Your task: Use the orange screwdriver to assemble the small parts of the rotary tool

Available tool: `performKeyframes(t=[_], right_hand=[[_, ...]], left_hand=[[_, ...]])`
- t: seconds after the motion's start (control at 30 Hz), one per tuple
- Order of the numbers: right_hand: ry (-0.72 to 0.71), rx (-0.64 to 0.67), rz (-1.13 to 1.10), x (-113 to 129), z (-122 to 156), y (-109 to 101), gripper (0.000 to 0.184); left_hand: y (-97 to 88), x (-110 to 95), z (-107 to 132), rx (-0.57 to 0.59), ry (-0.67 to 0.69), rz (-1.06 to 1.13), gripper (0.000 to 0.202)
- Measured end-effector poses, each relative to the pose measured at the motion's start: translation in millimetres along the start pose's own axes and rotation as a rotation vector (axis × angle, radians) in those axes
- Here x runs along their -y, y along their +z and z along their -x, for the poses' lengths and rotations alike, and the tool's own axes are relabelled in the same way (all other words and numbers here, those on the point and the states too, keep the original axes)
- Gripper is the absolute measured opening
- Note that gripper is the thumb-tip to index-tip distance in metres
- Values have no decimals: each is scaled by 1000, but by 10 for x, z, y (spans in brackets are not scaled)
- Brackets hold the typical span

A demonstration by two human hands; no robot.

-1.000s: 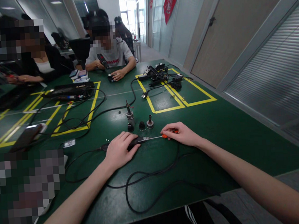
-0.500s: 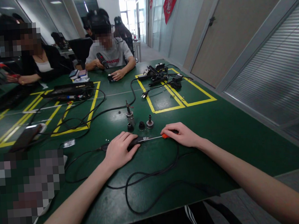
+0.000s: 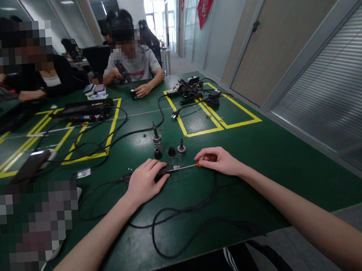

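My left hand (image 3: 147, 179) lies wrapped over a black corded tool body (image 3: 161, 173), pressing it down on the green table. Its bare metal end points right. My right hand (image 3: 222, 161) is closed round the red and black handle of a screwdriver (image 3: 198, 164). The thin shaft runs left and its tip meets the metal end of the tool body; the exact contact is too small to make out. Just beyond stand a metal cylinder with a spindle (image 3: 157, 140), a small metal part with a shaft (image 3: 181, 148) and two black caps (image 3: 171, 151).
A black cable (image 3: 174, 210) loops across the table in front of me. Tangled black cords and a plug (image 3: 176, 114) lie inside yellow tape marks. At the left are a phone (image 3: 31, 164) and a black tray (image 3: 86, 107). Opposite, a person holds a power drill (image 3: 123, 72).
The fingers of my right hand have opened slightly and shifted round the screwdriver handle, showing more of it. My left hand and the tool body stay in place.
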State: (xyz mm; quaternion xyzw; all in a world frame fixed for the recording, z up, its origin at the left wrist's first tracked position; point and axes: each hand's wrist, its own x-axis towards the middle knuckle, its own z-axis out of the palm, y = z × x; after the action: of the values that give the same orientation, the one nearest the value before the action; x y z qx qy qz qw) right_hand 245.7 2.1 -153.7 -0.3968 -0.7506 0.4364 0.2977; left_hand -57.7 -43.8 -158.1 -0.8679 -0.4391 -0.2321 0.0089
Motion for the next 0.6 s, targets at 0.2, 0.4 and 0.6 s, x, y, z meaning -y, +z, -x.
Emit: performKeyframes(t=[0.2,0.4,0.6], right_hand=[[-26,-44,232,8,-23,38,36],[-41,-27,215,30,-16,21,31],[30,-40,18,3,-17,16,31]], left_hand=[[6,-6,-3,4,-12,6,21],[7,0,0,11,-16,14,22],[-1,2,4,12,-16,16,23]])
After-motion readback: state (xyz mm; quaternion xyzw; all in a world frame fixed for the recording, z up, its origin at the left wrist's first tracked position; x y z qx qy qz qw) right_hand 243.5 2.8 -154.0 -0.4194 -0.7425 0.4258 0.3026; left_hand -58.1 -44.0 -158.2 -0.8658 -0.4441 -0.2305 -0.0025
